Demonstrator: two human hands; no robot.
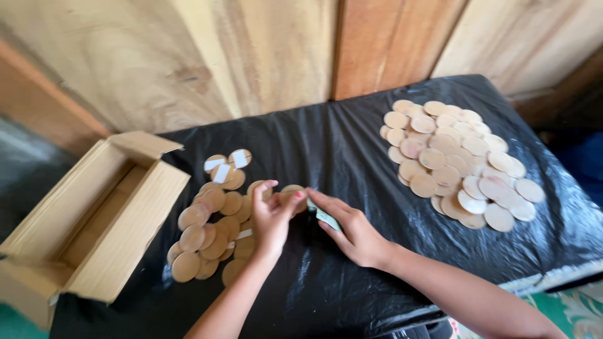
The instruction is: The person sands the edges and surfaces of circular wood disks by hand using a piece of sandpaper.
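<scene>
Head cam, looking down on a table covered w/ black plastic sheet (352, 150). Left hand (271, 216) is seen w/ fingers curled, pinching a round wooden disc (293, 191) at its edge, near table centre. Right hand (353, 233) is laid just beside it, fingertips touching the same disc; a pale green strip (326, 218) is tucked under its fingers, grip on it can't be told exactly. Both hands are met over the sheet, betw. two groups of discs. Darker disc pile (210, 235) is heaped at left, overlapping, some topped w/ white tape pieces (222, 171). Paler disc spread (455, 163) is laid flat at right, well apart from hands. Open cardboard box (94, 220) is set at table's left edge, flaps out, just beside the dark pile. Wooden plank wall (251, 56) is seen behind.
</scene>
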